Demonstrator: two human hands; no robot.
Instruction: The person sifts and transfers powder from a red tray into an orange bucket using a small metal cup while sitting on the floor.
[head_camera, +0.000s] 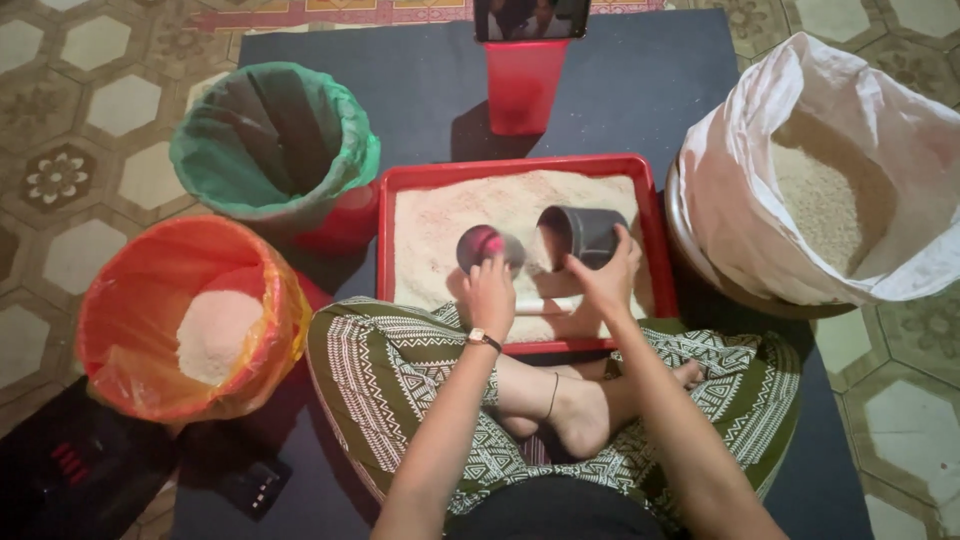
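Observation:
I sit cross-legged before a red tray (660, 215) spread with white rice. My left hand (489, 292) grips a small round container with a pink inside (481, 246), tilted over the rice. My right hand (608, 277) holds a dark grey cup (580, 234) lying on its side, its mouth turned toward the small container. The two vessels sit close together above the middle of the tray. A watch is on my left wrist.
A white sack (850, 120) of rice stands at right. A bucket lined with green plastic (275, 140) stands at left, and an orange-lined bucket (130, 300) holding some rice sits nearer. A red cup (523, 85) props a phone (530, 18) behind the tray. A dark scale (255, 485) lies bottom left.

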